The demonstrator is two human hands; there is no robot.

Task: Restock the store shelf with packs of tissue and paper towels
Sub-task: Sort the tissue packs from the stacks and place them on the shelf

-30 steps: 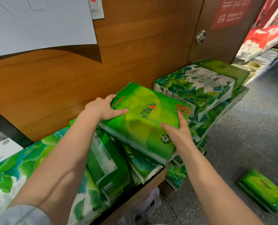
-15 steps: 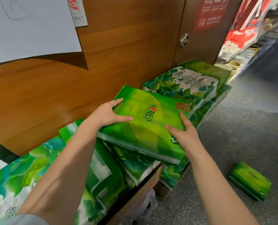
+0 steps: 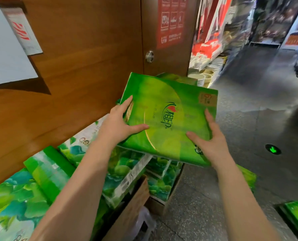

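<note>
I hold a flat bright-green tissue pack [image 3: 169,108] with a red-and-black logo, tilted, above the stacked packs. My left hand [image 3: 117,124] grips its left edge, thumb on top. My right hand [image 3: 210,140] grips its near right corner. Beneath it lie leaf-printed green and white tissue packs [image 3: 125,169] piled on a low wooden shelf [image 3: 134,206] against a wood-panelled wall [image 3: 78,70].
More packs [image 3: 23,197] crowd the lower left of the shelf. Another green pack [image 3: 297,216] lies on the grey speckled floor at the bottom right, and one [image 3: 247,176] sits behind my right forearm. A wooden door [image 3: 165,56] with a red sign stands behind; an aisle runs off to the right.
Both hands have lifted the green pack off the pile and carried it up and to the right. The view has swung right, showing more of the aisle.
</note>
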